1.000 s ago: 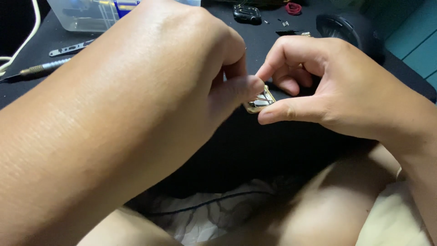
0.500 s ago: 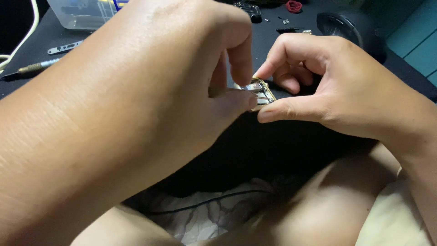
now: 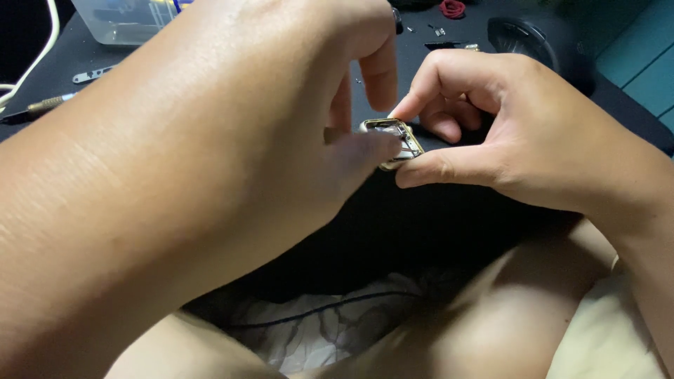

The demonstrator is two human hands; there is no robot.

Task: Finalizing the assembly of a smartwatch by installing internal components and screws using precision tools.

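A person's left hand [image 3: 232,140] fills the near view, its thumb and fingers closed onto a small gold-rimmed square casing [image 3: 394,142], while the right hand [image 3: 505,133] pinches the same casing between thumb and forefinger from the other side. Beyond both hands lies a black desk [image 3: 421,63]. On it, past the left hand, sit a clear plastic box [image 3: 119,20] and a small metal strip [image 3: 91,73].

frame [image 3: 393,140] between left hand [image 3: 267,140] and right hand [image 3: 505,133] | tray [image 3: 119,17] behind left | dish [image 3: 523,38] behind right
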